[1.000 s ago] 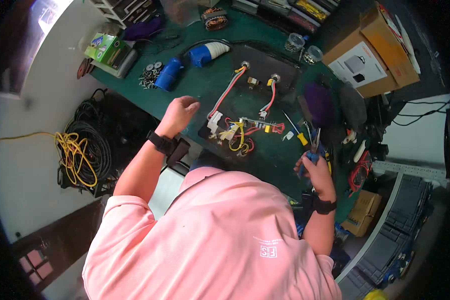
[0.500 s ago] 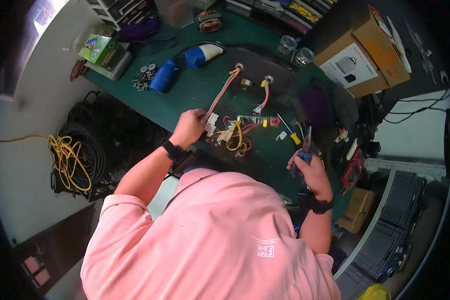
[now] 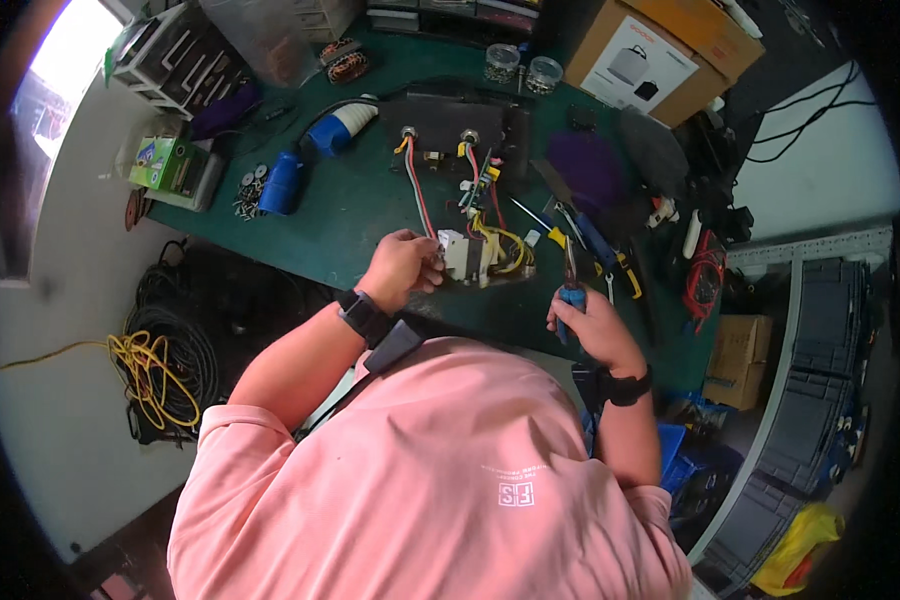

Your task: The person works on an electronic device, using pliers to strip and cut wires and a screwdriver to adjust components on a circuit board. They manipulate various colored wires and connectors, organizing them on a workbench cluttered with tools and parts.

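My left hand (image 3: 402,268) is closed, its fingertips pinching the lower end of the red and grey wires (image 3: 420,195). These run down from a round connector (image 3: 409,133) on a black metal panel (image 3: 437,125). Against those fingertips sits a pale, boxy part (image 3: 462,256), with yellow wires (image 3: 513,250) looping off its right side. Behind it a small circuit board (image 3: 483,185) stands tilted under a second round connector (image 3: 469,137). In my right hand (image 3: 602,330) are long-nose pliers (image 3: 573,294) with blue handles, jaws pointing away from me and touching nothing.
Right of the wiring lie a yellow-handled screwdriver (image 3: 556,236), a utility knife (image 3: 625,272) and a small wrench (image 3: 610,286). A blue plug (image 3: 282,185) and loose screws (image 3: 249,195) are at the left. Two clear jars (image 3: 543,75) and a cardboard box (image 3: 660,60) stand behind.
The whole view has shifted. The circuit board and pale part now sit more upright, close to my left fingers, and the yellow wires bunch to the right. My right hand still holds the pliers.
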Demonstrator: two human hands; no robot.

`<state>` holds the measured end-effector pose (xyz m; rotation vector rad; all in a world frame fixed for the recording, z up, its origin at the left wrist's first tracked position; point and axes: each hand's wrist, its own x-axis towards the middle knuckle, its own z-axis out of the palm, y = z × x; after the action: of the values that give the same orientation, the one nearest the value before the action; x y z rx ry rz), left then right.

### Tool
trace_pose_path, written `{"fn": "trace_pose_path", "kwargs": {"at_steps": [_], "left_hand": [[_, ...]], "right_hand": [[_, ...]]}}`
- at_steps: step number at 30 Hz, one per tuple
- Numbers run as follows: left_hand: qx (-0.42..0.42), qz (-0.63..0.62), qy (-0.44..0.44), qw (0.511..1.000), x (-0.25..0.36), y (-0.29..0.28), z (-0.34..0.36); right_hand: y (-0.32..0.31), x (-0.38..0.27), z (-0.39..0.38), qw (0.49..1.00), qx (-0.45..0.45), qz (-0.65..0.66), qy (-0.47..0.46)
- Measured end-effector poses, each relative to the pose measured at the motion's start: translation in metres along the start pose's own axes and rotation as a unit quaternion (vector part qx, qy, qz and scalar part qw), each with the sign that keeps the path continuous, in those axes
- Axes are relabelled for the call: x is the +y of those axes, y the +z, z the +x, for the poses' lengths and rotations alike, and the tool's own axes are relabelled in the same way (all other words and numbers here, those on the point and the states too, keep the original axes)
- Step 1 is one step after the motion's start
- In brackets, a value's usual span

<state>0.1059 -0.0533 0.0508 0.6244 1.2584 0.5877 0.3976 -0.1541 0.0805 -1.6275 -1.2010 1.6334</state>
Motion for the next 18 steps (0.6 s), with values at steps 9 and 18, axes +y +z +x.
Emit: {"fn": "trace_pose_path", "kwargs": {"at_steps": [9, 18], "left_hand": [[-0.158, 0.159, -0.017, 0.974, -0.012, 0.002, 0.036], [-0.033, 0.662, 0.527, 0.532, 0.007, 0.004, 0.013]], "right_hand": [[-0.008, 0.023, -0.004, 1.000, 0.013, 0.015, -0.011], [-0.015, 0.046, -0.026, 0.947, 0.061, 0.311, 0.052]]}}
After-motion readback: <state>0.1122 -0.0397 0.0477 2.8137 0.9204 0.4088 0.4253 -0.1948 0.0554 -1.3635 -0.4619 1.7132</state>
